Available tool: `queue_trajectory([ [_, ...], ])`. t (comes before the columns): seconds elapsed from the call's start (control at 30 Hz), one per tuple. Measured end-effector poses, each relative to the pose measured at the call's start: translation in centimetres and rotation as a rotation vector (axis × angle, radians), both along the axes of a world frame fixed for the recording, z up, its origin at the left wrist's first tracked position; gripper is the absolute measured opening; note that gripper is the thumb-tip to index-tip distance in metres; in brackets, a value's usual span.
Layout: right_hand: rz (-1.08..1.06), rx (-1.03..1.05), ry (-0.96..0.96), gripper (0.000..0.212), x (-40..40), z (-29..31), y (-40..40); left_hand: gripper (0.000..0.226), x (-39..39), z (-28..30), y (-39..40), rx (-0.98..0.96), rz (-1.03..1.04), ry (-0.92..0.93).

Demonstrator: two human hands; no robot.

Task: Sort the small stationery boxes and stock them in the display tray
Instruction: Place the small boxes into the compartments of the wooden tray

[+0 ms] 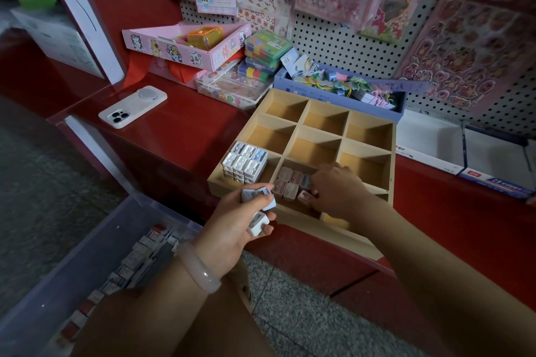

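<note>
Left hand grips blue boxes by the tray; right hand pinches a pink box in the middle front compartment — I judge stocking underway. Next, seat it squarely.

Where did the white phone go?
The white phone lies camera-side up on the red counter, on the left of the head view. It sits left of the wooden display tray and in front of the pink cartoon box.
</note>
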State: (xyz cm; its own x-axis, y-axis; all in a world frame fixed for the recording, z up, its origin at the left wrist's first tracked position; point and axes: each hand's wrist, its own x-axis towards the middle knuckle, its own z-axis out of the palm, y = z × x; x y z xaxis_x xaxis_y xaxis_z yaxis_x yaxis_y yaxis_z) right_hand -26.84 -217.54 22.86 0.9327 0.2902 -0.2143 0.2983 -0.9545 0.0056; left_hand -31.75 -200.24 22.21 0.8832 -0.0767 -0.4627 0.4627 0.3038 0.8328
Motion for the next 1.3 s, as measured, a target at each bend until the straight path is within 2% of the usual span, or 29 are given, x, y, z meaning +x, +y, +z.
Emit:
queue_trajectory([
  [0.13, -0.052, -0.034, -0.017, 0.031, -0.1, -0.2, 0.4, 0.015, 0.0, 0.1, 0.1, -0.001, 0.013, 0.002],
  [0.23, -0.076, -0.056, -0.047, 0.034, -0.2, -0.7, 0.7, 0.015, 0.1, 0.1, 0.2, -0.007, 0.026, 0.000],
  [0.57, -0.047, -0.050, -0.067, 0.029, -0.4, -0.7, 0.7, 0.016, -0.2, 0.2, 0.1, -0.019, 0.016, -0.008],
  [0.8, -0.045, -0.041, -0.067, 0.029, -0.8, -0.5, 0.5, 0.018, -0.2, 0.3, 0.5, -0.115, 0.039, 0.020],
  [0.87, -0.052, 0.046, -0.060, 0.030, -1.1, 0.2, 0.5, 0.021, -0.2, 0.3, 0.6, -0.135, 0.034, 0.019],
  [0.93, -0.021, 0.252, -0.114, 0.030, -1.4, 1.3, 0.6, 0.023, -0.2, 0.4, 0.7, -0.154, 0.029, 0.024],
  [1.0, 0.121, 0.508, -0.142, 0.036, -1.7, 2.2, 1.1, 0.022, -0.2, 0.5, 0.7, -0.160, 0.018, 0.020],
  [1.07, 0.278, 0.661, -0.037, 0.043, -1.9, 2.6, 1.8, 0.016, -0.2, 0.6, 0.7, -0.137, -0.019, 0.000],
  [1.13, 0.318, 0.689, 0.036, 0.044, -1.9, 2.5, 2.1, 0.010, -0.3, 0.7, 0.7, -0.109, -0.059, -0.016],
  [1.3, 0.354, 0.735, -0.012, 0.039, -1.6, 1.7, 2.2, 0.005, -0.5, 0.9, 0.9, -0.063, -0.100, 0.016],
])
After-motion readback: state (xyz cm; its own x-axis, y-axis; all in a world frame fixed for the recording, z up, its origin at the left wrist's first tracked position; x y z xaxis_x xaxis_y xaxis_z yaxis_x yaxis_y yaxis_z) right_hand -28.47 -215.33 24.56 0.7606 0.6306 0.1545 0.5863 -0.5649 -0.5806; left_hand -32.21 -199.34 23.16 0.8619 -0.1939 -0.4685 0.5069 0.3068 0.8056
